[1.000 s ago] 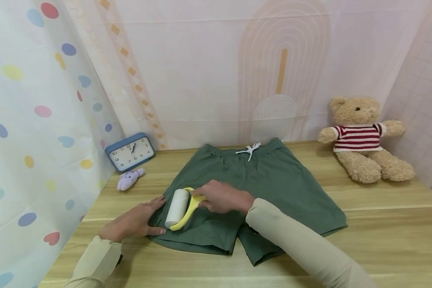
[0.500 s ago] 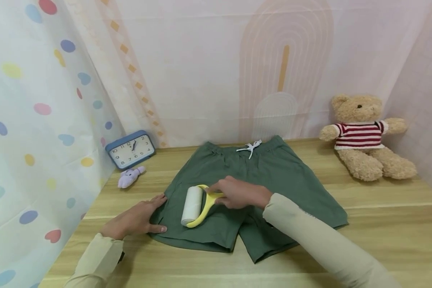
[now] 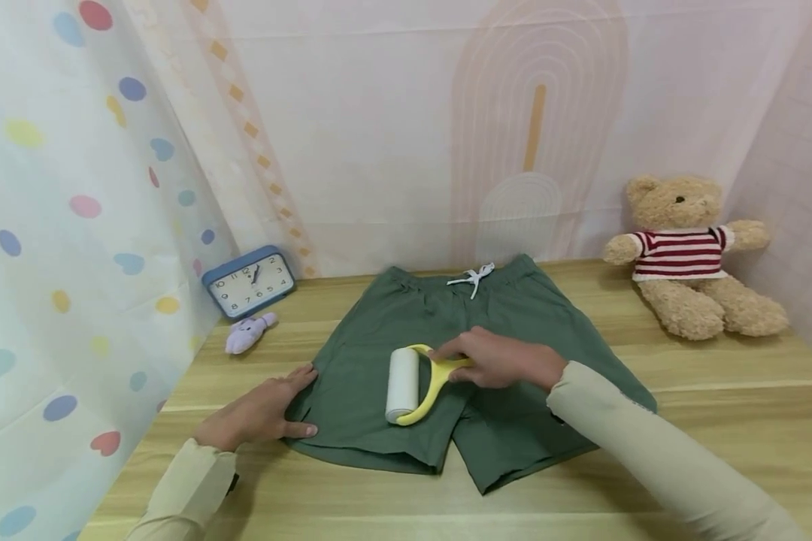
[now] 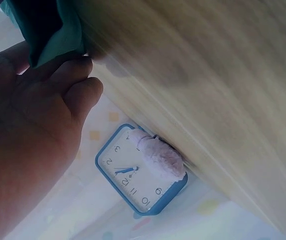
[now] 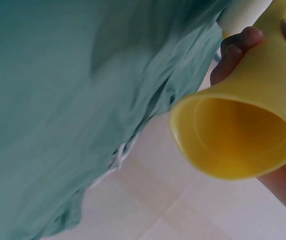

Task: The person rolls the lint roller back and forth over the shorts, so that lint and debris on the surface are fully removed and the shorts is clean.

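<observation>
Your right hand grips a yellow-handled white roller. Your outspread left hand touches green cloth shorts. Far left: numbered blue clock.

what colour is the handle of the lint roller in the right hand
The lint roller's handle is yellow; the right wrist view shows it best.

Reads as a homey kid's-room kind of corner, though I can't tell if it's an actual bedroom or a dressed-up set. There's a teddy bear, a purple plush and a blue clock on a wood-grain table, green shorts spread out flat, plus polka-dot fabric at the side and a pastel arch-print sheet behind.
</observation>
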### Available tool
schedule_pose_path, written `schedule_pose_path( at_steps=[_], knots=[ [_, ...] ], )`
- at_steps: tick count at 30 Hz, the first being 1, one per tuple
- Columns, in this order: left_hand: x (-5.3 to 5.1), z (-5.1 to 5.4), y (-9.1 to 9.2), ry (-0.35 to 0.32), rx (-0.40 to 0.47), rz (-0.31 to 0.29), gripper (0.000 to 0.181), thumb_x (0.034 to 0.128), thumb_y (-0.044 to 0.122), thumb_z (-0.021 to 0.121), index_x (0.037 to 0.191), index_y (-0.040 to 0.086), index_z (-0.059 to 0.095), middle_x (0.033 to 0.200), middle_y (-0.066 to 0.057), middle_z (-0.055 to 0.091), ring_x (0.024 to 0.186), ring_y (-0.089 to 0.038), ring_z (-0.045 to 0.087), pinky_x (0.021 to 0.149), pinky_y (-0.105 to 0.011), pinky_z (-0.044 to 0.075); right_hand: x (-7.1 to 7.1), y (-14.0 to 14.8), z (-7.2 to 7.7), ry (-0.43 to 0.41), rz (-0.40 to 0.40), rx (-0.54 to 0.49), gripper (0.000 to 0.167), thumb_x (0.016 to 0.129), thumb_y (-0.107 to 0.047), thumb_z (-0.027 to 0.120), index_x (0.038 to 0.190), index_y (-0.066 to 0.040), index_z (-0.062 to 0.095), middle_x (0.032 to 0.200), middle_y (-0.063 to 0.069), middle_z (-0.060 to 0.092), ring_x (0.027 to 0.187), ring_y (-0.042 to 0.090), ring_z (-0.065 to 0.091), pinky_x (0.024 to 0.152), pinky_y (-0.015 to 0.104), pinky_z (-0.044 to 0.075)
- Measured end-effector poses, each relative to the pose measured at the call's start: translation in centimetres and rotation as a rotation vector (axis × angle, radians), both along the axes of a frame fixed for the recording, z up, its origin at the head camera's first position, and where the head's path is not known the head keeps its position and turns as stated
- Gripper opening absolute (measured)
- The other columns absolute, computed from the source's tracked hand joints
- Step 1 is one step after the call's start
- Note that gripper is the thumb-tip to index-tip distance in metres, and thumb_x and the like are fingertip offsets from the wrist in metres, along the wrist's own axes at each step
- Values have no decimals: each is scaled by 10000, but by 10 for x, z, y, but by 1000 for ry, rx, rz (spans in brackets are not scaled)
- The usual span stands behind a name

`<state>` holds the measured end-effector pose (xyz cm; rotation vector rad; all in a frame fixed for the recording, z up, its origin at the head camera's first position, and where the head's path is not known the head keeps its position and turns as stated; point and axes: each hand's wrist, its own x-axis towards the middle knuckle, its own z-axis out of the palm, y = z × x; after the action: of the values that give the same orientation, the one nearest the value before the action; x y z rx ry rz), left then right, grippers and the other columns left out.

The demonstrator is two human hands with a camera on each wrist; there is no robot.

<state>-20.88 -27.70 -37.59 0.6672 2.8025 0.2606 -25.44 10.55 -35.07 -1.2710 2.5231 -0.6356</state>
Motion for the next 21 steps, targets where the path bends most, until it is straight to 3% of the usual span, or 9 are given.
schedule_pose_path(
  at_steps=[4, 11, 21],
  knots=[
    [0, 1, 1, 0, 0, -1, 919, 839, 409, 795, 1479, -113, 390, 1545, -361, 358, 1398, -547, 398, 1120, -640, 384, -2, 22, 1, 0, -14, 9, 441, 976, -137, 655, 1401, -44, 587, 1428, 112, 613, 1204, 205, 652, 934, 311, 564],
    [-1, 2, 5, -7, -10, -1, 920, 837, 402, 796, 1481, -111, 386, 1548, -360, 353, 1399, -559, 383, 1118, -662, 366, -2, 60, 3, 2, -38, 31, 443, 961, -161, 677, 1386, -59, 605, 1377, 125, 651, 1097, 165, 676, 831, 255, 551],
    [2, -1, 3, 9, -9, 1, 901, 845, 384, 790, 1478, -115, 388, 1546, -359, 358, 1398, -557, 386, 1117, -662, 368, -2, 112, 11, 44, -46, 43, 422, 934, -147, 706, 1338, -41, 646, 1284, 136, 706, 1129, 249, 698, 890, 359, 594]
  ],
)
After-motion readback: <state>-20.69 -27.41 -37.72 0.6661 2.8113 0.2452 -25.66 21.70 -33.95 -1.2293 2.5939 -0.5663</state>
